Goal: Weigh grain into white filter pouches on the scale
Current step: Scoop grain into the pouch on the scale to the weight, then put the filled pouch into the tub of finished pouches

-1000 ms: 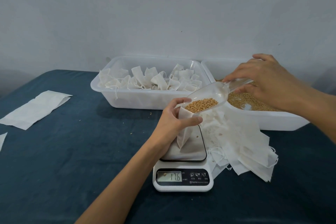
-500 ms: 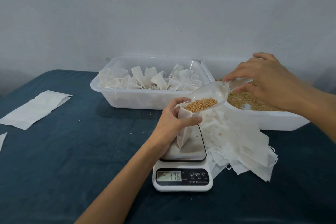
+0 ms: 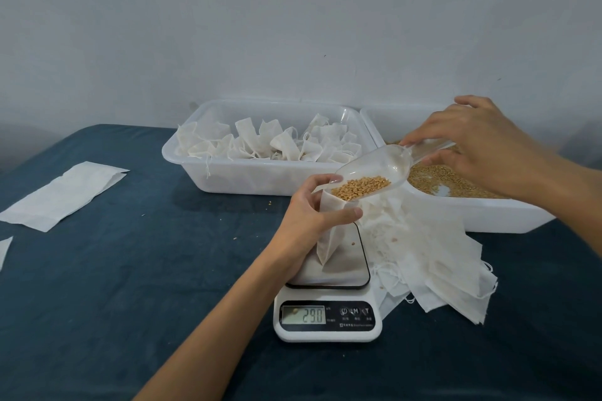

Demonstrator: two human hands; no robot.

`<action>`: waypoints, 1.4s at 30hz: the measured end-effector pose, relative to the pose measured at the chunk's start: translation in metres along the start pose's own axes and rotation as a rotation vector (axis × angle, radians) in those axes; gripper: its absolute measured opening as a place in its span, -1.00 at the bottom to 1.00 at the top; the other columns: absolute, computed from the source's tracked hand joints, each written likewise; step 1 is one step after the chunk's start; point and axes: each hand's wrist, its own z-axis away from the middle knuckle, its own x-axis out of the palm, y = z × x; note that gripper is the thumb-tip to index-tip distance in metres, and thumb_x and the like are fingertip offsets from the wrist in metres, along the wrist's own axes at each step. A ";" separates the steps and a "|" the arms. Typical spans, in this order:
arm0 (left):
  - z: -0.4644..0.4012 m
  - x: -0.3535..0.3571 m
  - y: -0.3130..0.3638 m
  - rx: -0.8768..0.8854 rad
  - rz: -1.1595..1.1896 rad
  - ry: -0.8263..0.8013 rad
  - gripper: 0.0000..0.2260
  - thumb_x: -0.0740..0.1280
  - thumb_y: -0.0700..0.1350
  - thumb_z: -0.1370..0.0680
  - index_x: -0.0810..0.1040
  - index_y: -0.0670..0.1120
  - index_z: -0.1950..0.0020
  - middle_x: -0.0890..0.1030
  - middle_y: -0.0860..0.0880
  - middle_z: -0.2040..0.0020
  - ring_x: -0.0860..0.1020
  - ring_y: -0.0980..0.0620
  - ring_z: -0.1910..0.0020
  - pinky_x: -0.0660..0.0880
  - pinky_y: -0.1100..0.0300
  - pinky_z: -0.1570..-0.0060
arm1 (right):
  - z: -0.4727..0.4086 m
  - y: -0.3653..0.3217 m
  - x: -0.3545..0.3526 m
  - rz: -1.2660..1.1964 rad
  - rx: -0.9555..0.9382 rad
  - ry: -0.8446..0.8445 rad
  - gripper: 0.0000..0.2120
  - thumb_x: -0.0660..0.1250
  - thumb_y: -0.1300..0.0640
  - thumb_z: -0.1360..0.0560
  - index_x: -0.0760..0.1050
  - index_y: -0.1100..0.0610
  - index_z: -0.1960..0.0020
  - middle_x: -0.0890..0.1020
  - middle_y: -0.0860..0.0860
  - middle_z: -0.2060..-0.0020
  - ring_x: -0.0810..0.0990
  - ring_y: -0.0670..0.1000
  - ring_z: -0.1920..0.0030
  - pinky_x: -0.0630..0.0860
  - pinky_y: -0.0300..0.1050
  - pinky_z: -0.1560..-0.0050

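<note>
Two white tubs sit at the back of the table: one [image 3: 228, 177] filled with pouches, the other [image 3: 488, 215] holding grain. On the scale [image 3: 327, 319], the left hand [image 3: 308, 215] grips an upright white pouch [image 3: 329, 238] at its mouth. The right hand [image 3: 482, 146] pinches the handle of a clear scoop [image 3: 387, 163], whose grain-filled lip touches the pouch's opening.

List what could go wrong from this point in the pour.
1. The scoop tip sits right at the rim of the pouch, which only the left hand holds open; grain could slide past the mouth. One kernel already lies on the scale platform.
2. The left hand grips the pouch while it stands on the platform, so the display reading may be off.
3. The right hand tilting too fast could overshoot the weight.
</note>
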 end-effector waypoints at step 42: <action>-0.009 -0.006 0.001 0.200 0.092 0.109 -0.82 0.34 -0.09 -0.66 0.72 -0.06 -0.15 0.74 -0.14 -0.16 0.73 -0.13 -0.09 0.67 0.08 0.11 | -0.001 0.038 0.079 -0.130 0.522 0.259 -0.82 0.34 0.03 -0.61 0.55 0.08 0.13 0.61 -0.05 0.27 0.55 -0.03 0.27 0.50 -0.05 0.21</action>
